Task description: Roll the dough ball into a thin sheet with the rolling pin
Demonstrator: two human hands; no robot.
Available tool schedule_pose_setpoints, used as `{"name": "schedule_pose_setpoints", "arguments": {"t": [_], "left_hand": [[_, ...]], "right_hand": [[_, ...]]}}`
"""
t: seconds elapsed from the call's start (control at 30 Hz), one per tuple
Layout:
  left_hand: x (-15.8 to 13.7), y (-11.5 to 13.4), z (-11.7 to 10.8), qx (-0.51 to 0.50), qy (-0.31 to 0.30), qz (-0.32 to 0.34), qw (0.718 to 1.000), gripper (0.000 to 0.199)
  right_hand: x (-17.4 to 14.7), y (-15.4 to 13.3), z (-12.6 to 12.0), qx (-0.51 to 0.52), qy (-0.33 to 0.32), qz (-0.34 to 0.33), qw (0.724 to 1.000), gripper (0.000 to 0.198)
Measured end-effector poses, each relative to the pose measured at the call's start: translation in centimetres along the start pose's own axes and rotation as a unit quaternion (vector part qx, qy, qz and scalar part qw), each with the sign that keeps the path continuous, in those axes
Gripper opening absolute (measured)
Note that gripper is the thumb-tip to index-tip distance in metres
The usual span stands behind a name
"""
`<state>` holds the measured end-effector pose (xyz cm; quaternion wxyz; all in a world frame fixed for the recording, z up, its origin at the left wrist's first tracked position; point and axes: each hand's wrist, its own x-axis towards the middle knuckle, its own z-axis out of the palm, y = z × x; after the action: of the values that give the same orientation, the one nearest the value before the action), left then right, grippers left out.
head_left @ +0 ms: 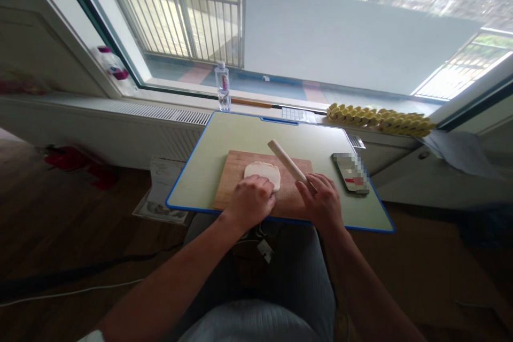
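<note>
Flattened dough (261,170) lies on a wooden board (233,171) atop the bench (204,171), its near edge under the left hand (253,199); whether that grip pinches or presses, I cannot tell. The right hand (323,200) grasps a rolling pin (287,162), slanting beside the dough (a phone (349,173) lies farther right). A bottle (223,87) stands beyond the bench.

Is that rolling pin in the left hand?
No, the right hand holds the rolling pin, while the left hand is on the flattened dough.
</note>
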<state>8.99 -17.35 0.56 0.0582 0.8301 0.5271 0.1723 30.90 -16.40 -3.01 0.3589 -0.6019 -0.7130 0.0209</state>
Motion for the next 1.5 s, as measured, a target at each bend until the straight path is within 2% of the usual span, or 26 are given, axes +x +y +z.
{"name": "schedule_pose_setpoints", "arguments": {"t": [0.13, 0.2, 0.3, 0.37, 0.53, 0.73, 0.87, 1.07, 1.37, 1.43, 1.5], "left_hand": [[1.8, 0.5, 0.1, -0.020, -0.003, -0.012, 1.000, 0.026], [2.2, 0.7, 0.2, -0.040, 0.010, 0.037, 0.998, 0.025], [1.6, 0.4, 0.3, -0.069, 0.016, 0.151, 0.986, 0.022], [0.7, -0.4, 0.3, -0.066, 0.022, 0.186, 0.980, 0.021], [-1.2, -3.6, 0.1, -0.040, 0.059, 0.114, 0.991, 0.020], [-3.3, -6.1, 0.4, -0.110, 0.099, 0.013, 0.989, 0.021], [-3.9, -6.1, 0.7, -0.134, 0.103, -0.017, 0.985, 0.021], [-3.5, -5.3, 1.5, -0.195, 0.099, 0.006, 0.976, 0.023], [-3.9, -4.6, 1.9, -0.198, 0.111, 0.016, 0.974, 0.018], [-4.1, -4.5, 1.4, -0.194, 0.132, -0.001, 0.972, 0.016], [-3.9, -4.5, 0.7, -0.177, 0.185, -0.037, 0.966, 0.017]], "right_hand": [[0.2, 0.0, -0.2, 0.008, -0.003, 0.017, 1.000, 0.040], [0.3, 0.2, -0.4, 0.009, -0.001, 0.027, 1.000, 0.041], [0.6, 0.7, -1.1, 0.001, 0.004, 0.030, 1.000, 0.041], [0.6, 1.1, -1.6, -0.006, 0.005, 0.023, 1.000, 0.042], [0.1, 1.7, -1.8, -0.014, -0.012, 0.014, 1.000, 0.042], [0.3, 0.4, -1.8, -0.008, -0.078, -0.002, 0.997, 0.031], [0.9, -0.6, -1.7, -0.009, -0.091, -0.027, 0.995, 0.027], [1.2, -1.2, -1.2, -0.012, -0.120, -0.045, 0.992, 0.025], [2.1, -1.3, -1.2, -0.039, -0.153, -0.066, 0.985, 0.023], [2.5, -1.3, -1.4, -0.053, -0.163, -0.078, 0.982, 0.023], [2.9, -1.3, -1.4, -0.067, -0.178, -0.093, 0.977, 0.024]]}}
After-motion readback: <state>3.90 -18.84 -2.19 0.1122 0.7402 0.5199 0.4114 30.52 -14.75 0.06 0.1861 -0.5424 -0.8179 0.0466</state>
